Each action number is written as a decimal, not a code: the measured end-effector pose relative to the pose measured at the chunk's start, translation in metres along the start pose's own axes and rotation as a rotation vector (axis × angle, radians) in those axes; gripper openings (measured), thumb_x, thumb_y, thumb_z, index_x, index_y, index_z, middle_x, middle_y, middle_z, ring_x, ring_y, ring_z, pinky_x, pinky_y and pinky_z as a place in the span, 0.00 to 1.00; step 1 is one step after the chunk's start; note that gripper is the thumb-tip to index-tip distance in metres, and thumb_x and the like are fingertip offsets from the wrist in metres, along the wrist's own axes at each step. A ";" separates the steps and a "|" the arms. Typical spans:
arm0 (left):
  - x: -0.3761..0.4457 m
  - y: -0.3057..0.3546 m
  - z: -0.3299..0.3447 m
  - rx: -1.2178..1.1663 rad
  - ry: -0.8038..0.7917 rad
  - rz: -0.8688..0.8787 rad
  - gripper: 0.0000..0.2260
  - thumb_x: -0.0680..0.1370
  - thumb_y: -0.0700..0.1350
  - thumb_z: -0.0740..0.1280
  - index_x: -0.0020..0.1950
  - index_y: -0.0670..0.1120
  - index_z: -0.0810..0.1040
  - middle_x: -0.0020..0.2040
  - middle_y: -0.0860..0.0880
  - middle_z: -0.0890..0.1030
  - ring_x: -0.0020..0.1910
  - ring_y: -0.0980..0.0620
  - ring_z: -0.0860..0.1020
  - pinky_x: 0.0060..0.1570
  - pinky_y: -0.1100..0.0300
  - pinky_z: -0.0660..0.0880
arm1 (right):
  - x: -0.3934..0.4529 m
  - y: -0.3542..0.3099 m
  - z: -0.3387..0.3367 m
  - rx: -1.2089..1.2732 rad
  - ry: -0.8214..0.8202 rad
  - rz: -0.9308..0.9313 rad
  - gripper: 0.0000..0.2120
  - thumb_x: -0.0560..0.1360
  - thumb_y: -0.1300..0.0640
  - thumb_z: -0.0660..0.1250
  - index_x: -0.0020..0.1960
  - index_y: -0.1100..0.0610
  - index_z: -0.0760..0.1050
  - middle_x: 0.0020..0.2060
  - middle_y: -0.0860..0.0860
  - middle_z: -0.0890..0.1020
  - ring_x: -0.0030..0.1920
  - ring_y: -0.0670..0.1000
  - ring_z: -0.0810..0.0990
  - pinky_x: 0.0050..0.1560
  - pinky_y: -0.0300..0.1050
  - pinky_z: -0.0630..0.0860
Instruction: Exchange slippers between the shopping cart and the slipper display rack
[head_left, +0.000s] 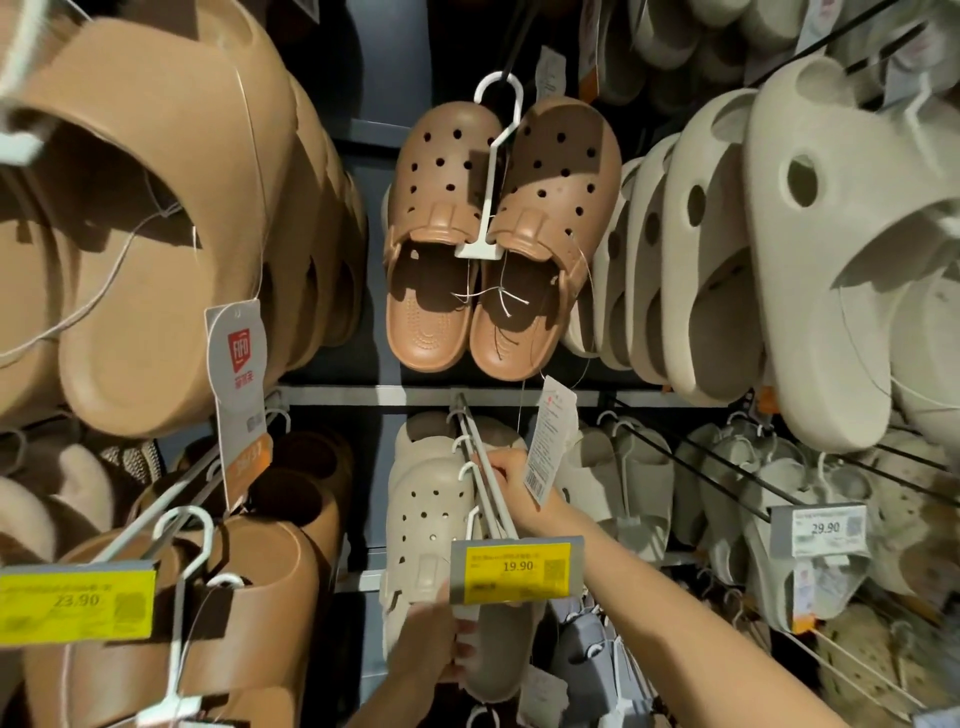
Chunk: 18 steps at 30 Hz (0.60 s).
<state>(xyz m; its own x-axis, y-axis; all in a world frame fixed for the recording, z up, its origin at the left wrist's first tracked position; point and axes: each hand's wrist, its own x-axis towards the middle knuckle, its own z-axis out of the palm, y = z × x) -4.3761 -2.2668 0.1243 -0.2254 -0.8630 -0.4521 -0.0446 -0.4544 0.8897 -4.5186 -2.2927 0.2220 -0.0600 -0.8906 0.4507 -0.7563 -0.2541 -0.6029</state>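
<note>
A pair of beige perforated clogs (426, 514) hangs on a white hanger from the metal peg (480, 467) of the slipper display rack, behind a yellow 19.90 price tag (517, 569). My left hand (434, 647) grips the lower heel end of that pair from below. My right hand (511, 480) reaches up and pinches the white hanger hook at the peg. Above, a brown perforated clog pair (498, 239) hangs on its own white hanger. The shopping cart is out of view.
Large tan slides (156, 223) crowd the upper left, brown slides (249, 597) with a yellow 23.90 tag (75, 605) the lower left. Cream slides (810, 249) fill the right, with more pegs and a 29.90 tag (821, 530) below them. Grey slippers (582, 649) hang under my right forearm.
</note>
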 end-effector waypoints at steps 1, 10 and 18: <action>-0.002 0.002 -0.001 0.003 -0.011 0.002 0.13 0.80 0.49 0.59 0.42 0.41 0.75 0.36 0.43 0.77 0.28 0.48 0.73 0.25 0.64 0.68 | -0.001 0.000 -0.001 -0.054 -0.014 -0.021 0.17 0.77 0.53 0.55 0.32 0.56 0.71 0.29 0.56 0.77 0.30 0.52 0.75 0.35 0.51 0.74; -0.009 0.003 -0.027 0.124 -0.043 0.109 0.21 0.82 0.50 0.54 0.43 0.35 0.77 0.31 0.42 0.73 0.22 0.51 0.68 0.20 0.67 0.63 | -0.027 -0.001 -0.031 -0.332 -0.186 0.143 0.14 0.74 0.59 0.60 0.58 0.52 0.74 0.54 0.55 0.79 0.55 0.57 0.77 0.58 0.55 0.75; -0.048 0.020 -0.050 0.178 0.133 0.271 0.20 0.82 0.51 0.53 0.45 0.38 0.77 0.32 0.45 0.78 0.26 0.48 0.72 0.24 0.63 0.69 | -0.070 -0.008 -0.073 -0.283 -0.136 0.184 0.13 0.74 0.62 0.59 0.55 0.59 0.76 0.54 0.59 0.81 0.54 0.59 0.79 0.54 0.52 0.77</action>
